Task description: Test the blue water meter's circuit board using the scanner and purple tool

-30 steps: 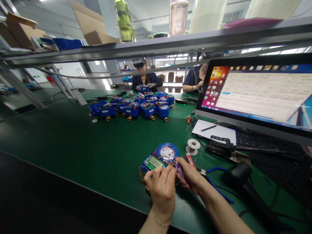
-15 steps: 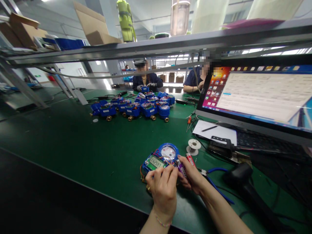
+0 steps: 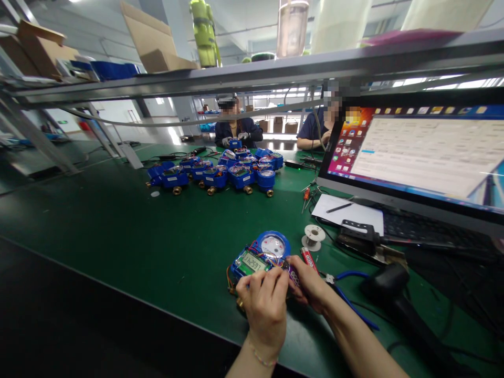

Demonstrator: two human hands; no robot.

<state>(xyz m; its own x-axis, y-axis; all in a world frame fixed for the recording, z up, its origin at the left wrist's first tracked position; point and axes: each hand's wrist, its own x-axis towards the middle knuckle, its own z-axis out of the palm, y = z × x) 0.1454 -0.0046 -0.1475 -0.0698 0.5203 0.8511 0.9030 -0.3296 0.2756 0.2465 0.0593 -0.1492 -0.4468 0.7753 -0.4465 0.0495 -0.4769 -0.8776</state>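
Observation:
A blue water meter [image 3: 255, 261] lies open on the green bench, with its round dial, a lit number display and loose coloured wires showing. My left hand [image 3: 264, 296] rests over its near edge, fingers bent and pressed together; what is between the fingertips is hidden. In my right hand [image 3: 309, 278] is a purple lighter [image 3: 294, 278], its top end beside the meter and close to my left fingertips. The right thumb covers the lighter's top. No flame is visible. A red lighter [image 3: 308, 258] lies just beyond my right hand.
A solder spool [image 3: 314, 237], blue-handled cutters [image 3: 348, 294] and a black scanner [image 3: 394, 291] lie around my right arm. Farther back are several blue meters [image 3: 240, 176], a monitor [image 3: 417, 157] and paper [image 3: 346, 210]. Two people sit opposite, below the overhead shelf [image 3: 236, 73].
My right thumb has shifted onto the top of the purple lighter, covering the metal end that showed before. The left hand and the meter stay nearly in place.

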